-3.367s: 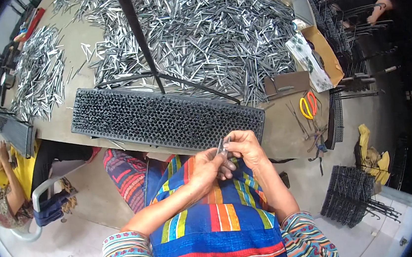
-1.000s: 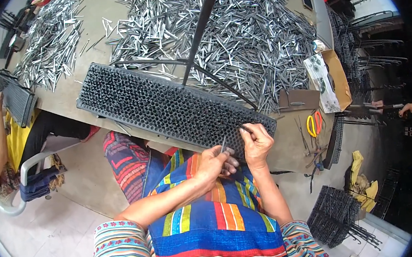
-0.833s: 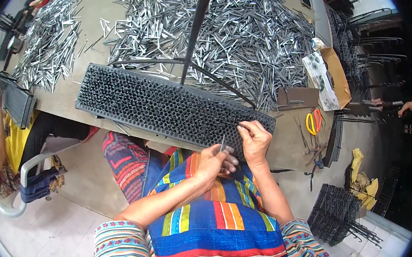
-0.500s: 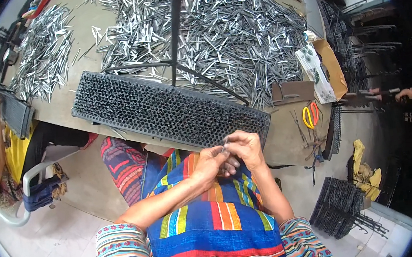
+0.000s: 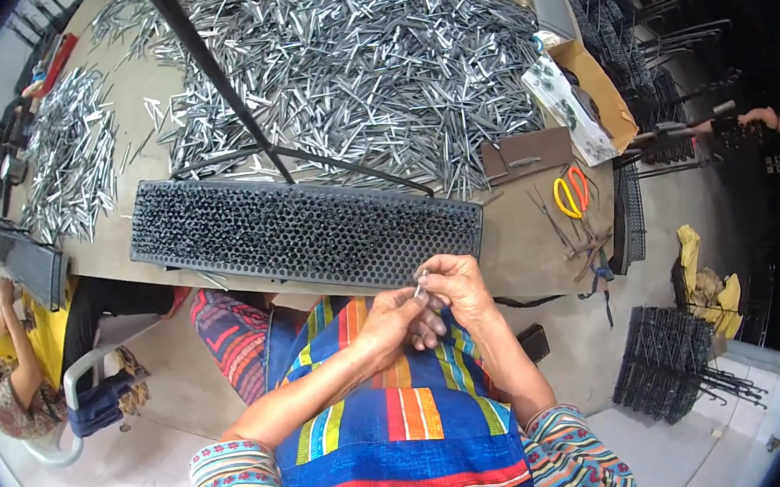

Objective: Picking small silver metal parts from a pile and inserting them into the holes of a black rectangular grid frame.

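Note:
My left hand [image 5: 390, 320] and my right hand [image 5: 451, 286] meet just below the near edge of a long black perforated tray [image 5: 305, 238]. Together they pinch a small bunch of thin metal pins [image 5: 421, 283], tips pointing up toward the tray. The tray lies along the table's front edge, its holes filled with upright pins. Behind it a big heap of loose silver pins [image 5: 344, 60] covers the table top. My lap wears a striped, brightly coloured apron.
A smaller pin pile [image 5: 71, 152] lies far left. Orange-handled scissors [image 5: 570, 191], a cardboard box [image 5: 594, 97] and a black stand's legs [image 5: 247, 126] sit on the table. Another person [image 5: 8, 374] sits at left; black wire racks [image 5: 669, 362] stand on the floor at right.
My right hand has come off the tray's edge and down to meet my left hand; both now hold the pins together. The view has shifted slightly.

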The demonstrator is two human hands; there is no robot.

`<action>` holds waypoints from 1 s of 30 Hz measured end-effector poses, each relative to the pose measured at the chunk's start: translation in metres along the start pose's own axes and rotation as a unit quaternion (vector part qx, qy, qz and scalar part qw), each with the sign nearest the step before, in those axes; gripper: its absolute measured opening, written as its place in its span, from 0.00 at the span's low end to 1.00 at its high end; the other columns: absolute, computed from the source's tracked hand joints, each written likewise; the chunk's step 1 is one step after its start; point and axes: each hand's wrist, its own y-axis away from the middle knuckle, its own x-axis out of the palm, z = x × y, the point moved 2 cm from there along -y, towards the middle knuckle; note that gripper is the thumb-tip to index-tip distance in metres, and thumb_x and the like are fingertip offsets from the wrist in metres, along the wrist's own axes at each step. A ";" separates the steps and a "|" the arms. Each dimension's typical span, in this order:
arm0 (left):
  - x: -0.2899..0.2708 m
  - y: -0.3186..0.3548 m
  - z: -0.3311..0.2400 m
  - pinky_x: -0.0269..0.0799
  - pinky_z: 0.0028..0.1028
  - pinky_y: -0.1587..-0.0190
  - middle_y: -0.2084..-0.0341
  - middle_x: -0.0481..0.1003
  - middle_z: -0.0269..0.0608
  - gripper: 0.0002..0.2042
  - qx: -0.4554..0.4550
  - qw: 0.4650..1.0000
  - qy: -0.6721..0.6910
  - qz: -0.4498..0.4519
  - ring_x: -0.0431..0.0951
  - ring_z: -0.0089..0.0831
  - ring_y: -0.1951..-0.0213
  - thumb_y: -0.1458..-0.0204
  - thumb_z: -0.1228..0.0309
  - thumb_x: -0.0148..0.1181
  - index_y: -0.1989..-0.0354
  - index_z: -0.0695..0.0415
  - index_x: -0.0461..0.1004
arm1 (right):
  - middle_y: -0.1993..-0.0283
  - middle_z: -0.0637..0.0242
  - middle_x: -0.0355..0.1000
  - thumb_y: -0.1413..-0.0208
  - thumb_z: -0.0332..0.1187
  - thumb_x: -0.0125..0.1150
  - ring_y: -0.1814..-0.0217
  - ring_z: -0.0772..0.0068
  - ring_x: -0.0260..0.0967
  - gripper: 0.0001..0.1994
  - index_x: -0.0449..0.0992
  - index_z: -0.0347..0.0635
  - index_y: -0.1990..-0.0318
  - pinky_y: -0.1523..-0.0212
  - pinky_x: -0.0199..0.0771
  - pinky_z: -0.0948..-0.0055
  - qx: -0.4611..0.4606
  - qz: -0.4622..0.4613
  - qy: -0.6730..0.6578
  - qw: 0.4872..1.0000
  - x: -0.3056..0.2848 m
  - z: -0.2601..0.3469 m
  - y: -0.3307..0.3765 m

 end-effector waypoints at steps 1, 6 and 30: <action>0.001 -0.001 0.000 0.68 0.20 0.81 0.78 0.76 0.44 0.13 -0.002 1.000 -0.003 0.000 0.75 0.25 0.81 0.35 0.67 0.42 0.60 0.63 0.70 | 0.78 0.73 0.72 0.51 0.25 0.65 0.82 0.89 0.59 0.03 0.78 0.35 0.68 0.82 0.55 0.86 0.006 0.023 -0.017 1.000 -0.001 0.000 0.000; 0.002 -0.012 0.003 0.68 0.19 0.80 0.76 0.76 0.43 0.08 0.003 0.997 -0.033 -0.065 0.75 0.24 0.80 0.39 0.72 0.48 0.59 0.63 0.69 | 0.79 0.74 0.70 0.50 0.23 0.64 0.83 0.89 0.58 0.03 0.78 0.35 0.67 0.82 0.54 0.86 -0.124 -0.097 -0.015 0.987 -0.015 0.001 0.003; -0.007 -0.018 0.006 0.73 0.24 0.75 0.73 0.77 0.44 0.07 0.003 0.997 -0.027 -0.070 0.76 0.28 0.76 0.44 0.76 0.53 0.59 0.64 0.70 | 0.69 0.61 0.74 0.55 0.20 0.63 0.69 0.71 0.71 0.05 0.78 0.30 0.69 0.66 0.71 0.73 -0.404 -0.258 0.313 0.820 -0.026 0.030 -0.015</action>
